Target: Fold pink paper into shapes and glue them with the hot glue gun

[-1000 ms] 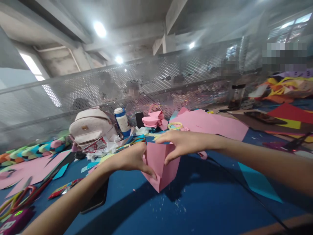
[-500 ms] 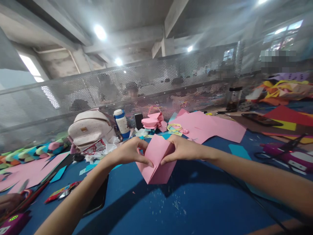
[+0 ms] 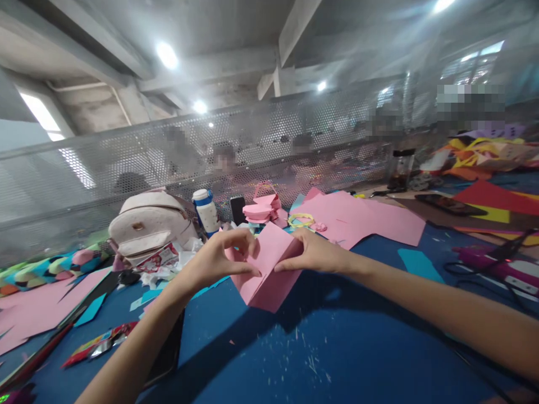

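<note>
A folded pink paper piece (image 3: 269, 289), boxy and creased, is held above the blue table and tilted a little. My left hand (image 3: 229, 255) is closed on its left side, the thumb lying on the front panel and the index finger curled over beside it. On the opposite side, my right hand (image 3: 318, 252) pinches the upper right part, thumb in front and the other fingers behind. The paper hides some fingertips of both hands. Behind it stands a pink paper basket (image 3: 264, 210) with a looped handle.
A white backpack (image 3: 147, 221), a white-and-blue bottle (image 3: 205, 210) and a dark phone (image 3: 238, 210) stand along the back. Pink sheets (image 3: 357, 216) lie behind on the right. A red snack wrapper (image 3: 99, 343) lies left. A purple device (image 3: 501, 272) with cables sits right.
The pink paper has tilted and moved slightly left. My left index finger now shows curled at its side. A person's hand with scissors at lower left has gone out of view.
</note>
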`<state>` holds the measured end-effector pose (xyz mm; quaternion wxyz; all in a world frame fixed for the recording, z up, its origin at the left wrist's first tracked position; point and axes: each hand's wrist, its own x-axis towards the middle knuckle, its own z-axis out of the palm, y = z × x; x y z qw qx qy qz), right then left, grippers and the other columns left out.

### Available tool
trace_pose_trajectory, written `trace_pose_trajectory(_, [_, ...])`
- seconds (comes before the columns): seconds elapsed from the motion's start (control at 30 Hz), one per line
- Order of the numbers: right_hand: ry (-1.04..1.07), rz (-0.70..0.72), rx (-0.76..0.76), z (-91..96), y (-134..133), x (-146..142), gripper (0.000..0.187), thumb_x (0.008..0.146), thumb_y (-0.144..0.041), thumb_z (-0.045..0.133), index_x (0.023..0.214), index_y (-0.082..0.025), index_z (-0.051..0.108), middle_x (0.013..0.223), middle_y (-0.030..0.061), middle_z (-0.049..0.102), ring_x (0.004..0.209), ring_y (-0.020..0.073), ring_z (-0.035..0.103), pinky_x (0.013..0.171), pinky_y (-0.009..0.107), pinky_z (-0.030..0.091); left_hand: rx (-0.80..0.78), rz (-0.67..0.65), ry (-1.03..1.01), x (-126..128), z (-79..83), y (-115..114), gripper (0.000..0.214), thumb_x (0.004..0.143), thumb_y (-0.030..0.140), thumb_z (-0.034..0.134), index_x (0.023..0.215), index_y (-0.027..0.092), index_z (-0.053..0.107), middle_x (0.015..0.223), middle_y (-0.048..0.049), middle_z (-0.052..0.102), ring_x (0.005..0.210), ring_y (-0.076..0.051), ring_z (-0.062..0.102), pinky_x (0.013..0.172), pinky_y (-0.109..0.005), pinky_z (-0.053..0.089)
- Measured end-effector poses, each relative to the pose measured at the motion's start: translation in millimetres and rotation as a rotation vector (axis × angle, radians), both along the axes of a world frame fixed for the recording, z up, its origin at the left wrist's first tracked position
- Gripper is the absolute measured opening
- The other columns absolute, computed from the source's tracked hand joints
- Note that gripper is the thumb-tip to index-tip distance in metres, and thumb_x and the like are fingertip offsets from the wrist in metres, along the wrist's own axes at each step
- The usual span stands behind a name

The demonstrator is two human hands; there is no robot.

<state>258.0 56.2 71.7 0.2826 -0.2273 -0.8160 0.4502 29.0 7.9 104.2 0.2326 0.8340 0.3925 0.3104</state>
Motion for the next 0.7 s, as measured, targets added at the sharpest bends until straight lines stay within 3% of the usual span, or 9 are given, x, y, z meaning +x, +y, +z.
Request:
trace_pose_trajectory(0.17, [0.016, -0.012, -0.028, -4.3, -5.4, -2.1, 0.025, 0.069, -0.036, 0.077, 0.066, -0.012, 0.071, 0.059, -0.0020, 0.060, 0.053, 0.0076, 0.044, 0.050, 0.021, 0.036, -0.055, -0.089, 0.106, 0.6, 7.5, -3.6, 0.014, 0.079, 0.033, 0.072, 0.078, 0.019, 0.074, 0.078, -0.0023, 0.073, 0.075, -0.015, 0.063, 0.075, -0.026, 0.046])
trace_pose_trajectory(0.7, [0.018, -0.064, 0.029, -11.5, -11.8, -1.9, 0.026, 0.070, -0.037, 0.076, 0.079, -0.013, 0.075, 0.076, 0.0043, 0.073, 0.064, 0.0142, 0.061, 0.059, 0.025, 0.045, -0.157, -0.153, 0.135, -0.3, 2.5, -0.5, 0.008, 0.078, 0.024, 0.074, 0.074, 0.017, 0.073, 0.078, 0.0005, 0.069, 0.077, -0.013, 0.059, 0.078, -0.024, 0.041])
